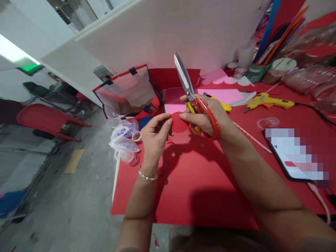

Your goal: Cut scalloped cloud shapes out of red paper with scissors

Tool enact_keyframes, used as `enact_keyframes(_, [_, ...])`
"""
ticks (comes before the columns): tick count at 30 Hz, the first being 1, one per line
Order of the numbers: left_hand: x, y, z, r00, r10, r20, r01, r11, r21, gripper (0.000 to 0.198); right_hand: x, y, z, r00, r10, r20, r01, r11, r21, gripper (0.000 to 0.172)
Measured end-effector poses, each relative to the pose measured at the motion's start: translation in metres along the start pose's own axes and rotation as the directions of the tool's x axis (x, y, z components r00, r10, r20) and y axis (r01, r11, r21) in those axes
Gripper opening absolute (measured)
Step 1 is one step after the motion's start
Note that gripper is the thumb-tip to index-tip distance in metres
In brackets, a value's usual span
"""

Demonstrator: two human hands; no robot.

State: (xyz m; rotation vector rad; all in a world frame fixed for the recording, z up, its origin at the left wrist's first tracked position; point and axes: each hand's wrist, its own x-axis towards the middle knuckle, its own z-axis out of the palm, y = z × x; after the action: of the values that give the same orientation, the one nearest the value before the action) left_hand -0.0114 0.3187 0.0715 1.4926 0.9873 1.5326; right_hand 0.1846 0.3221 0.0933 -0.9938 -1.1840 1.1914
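Observation:
A pair of scissors point(183, 73) rests in my right hand point(207, 113), its silver blades nearly together and pointing up and away. Its handle loops are red and yellow, with my fingers wrapped around them. The same hand's thumb presses on the right edge of a red paper circle point(180, 123). At the circle's left edge, my left hand point(156, 134) pinches with thumb and forefinger. Both hands are above a red-covered table point(183, 196), and the circle nearly blends with it.
Pink paper sheets point(220, 96) and a mesh bag point(128, 92) stand behind my hands. On the right are a yellow glue gun point(270, 102), a phone point(294, 154) with a cable, and stacked clear lids point(307, 77). Plastic bags point(123, 140) lie by the left edge.

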Motion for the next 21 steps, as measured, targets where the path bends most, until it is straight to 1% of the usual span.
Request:
enact_keyframes(3, [0.0004,-0.0002,-0.0005,0.999,0.008,0.048,-0.008,1.0,-0.01,0.031,-0.001,-0.0002,0.0016,1.0,-0.003,0.011,0.003,1.0,-0.005,0.06])
enact_keyframes(7, [0.0,-0.0003,-0.0007,0.995,0.013,0.096,-0.012,1.0,-0.009,0.031,-0.0023,-0.0017,0.0035,0.999,0.004,0.039,-0.003,1.0,-0.024,0.058])
enact_keyframes(11, [-0.0014,0.0024,0.0007,0.989,-0.035,0.144,0.038,0.999,-0.019,0.038,-0.0026,-0.0024,0.0034,0.997,-0.011,0.074,0.013,0.999,-0.038,0.057])
enact_keyframes(14, [-0.0021,0.0038,0.0026,0.982,-0.063,0.181,0.07,0.997,-0.033,0.041,-0.0026,-0.0018,0.003,0.996,0.002,0.086,0.002,0.999,-0.046,0.06])
enact_keyframes(16, [-0.002,0.0034,0.0036,0.983,-0.052,0.178,0.06,0.997,-0.04,0.04,-0.0026,-0.0012,0.0031,0.996,-0.004,0.089,0.007,0.999,-0.041,0.06])
enact_keyframes(21, [-0.0008,0.0011,0.0039,0.996,-0.021,0.086,0.026,0.998,-0.052,0.039,-0.0027,0.0007,0.0036,0.998,-0.027,0.055,0.027,1.0,-0.01,0.056])
